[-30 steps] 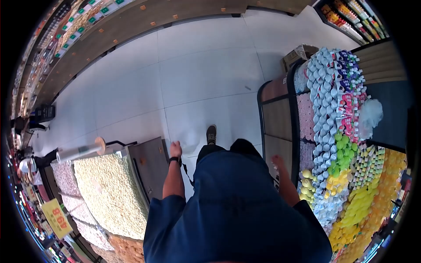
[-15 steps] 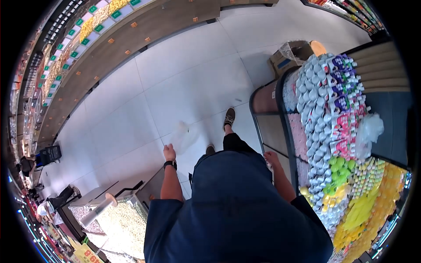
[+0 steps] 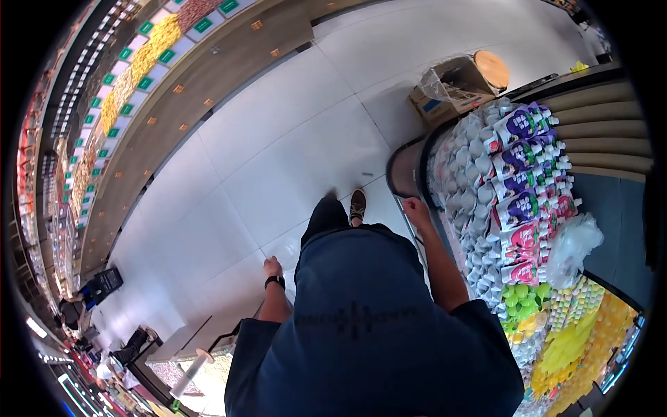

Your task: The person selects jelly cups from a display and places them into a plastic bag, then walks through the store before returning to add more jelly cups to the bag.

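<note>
- Clear plastic bag point(image 3: 283, 244): thin, colourless and see-through, pale with a faint whitish sheen; its outline blurs into the grey floor point(image 3: 278, 149) behind it.
- It hangs at the left hand point(image 3: 272, 265), just in front of the fingers and over the floor.
- Left hand curled closed on the bag; a black watch point(image 3: 275, 281) circles that wrist.
- Right hand point(image 3: 415, 212) well apart from the left, fingers bent inward; whether it grips anything, I cannot tell.
- Beside the right hand stands a display stand point(image 3: 405, 170) with rows of purple and pink pouches point(image 3: 520, 181).
- Beyond the stand sits an open cardboard box point(image 3: 434, 110).
</note>
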